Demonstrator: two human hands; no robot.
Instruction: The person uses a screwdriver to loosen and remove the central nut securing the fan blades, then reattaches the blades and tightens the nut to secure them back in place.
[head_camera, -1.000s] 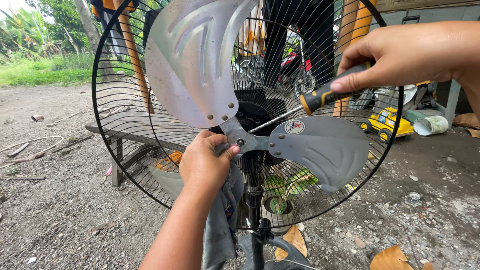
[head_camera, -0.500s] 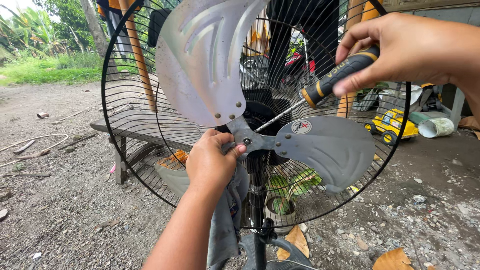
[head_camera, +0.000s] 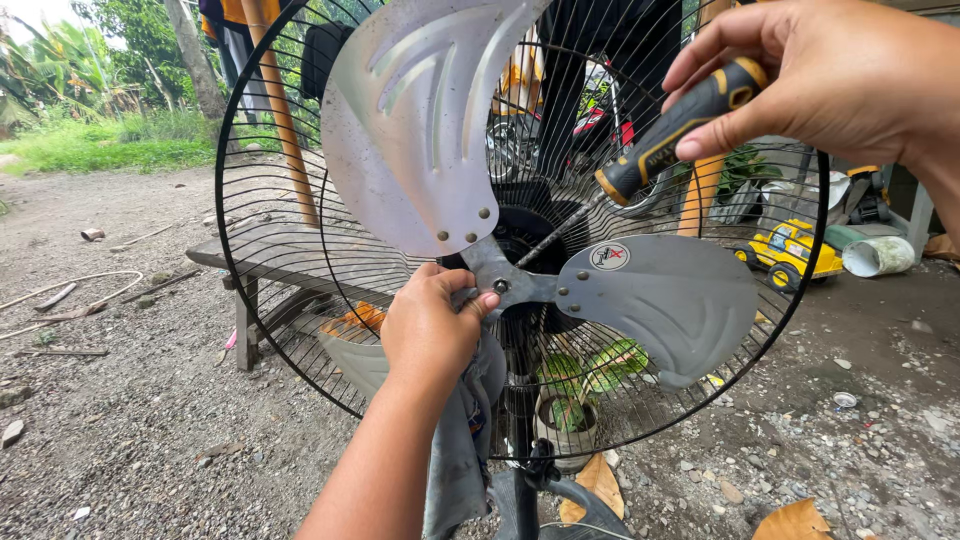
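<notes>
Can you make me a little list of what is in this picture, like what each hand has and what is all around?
left hand: grips the hub of the fan blades, with a grey cloth under it
right hand: holds a screwdriver with a black and yellow handle
screwdriver tip: points toward the hub, behind the blades
fan blades: grey metal, one up, one to the right
wire guard: black, round, behind the blades
ground: gravel and dry leaves
behind the fan: wooden bench, yellow toy truck

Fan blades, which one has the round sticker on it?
The right-hand blade, pointing sideways below the screwdriver. The upright blade shows only pressed ribs.
</notes>
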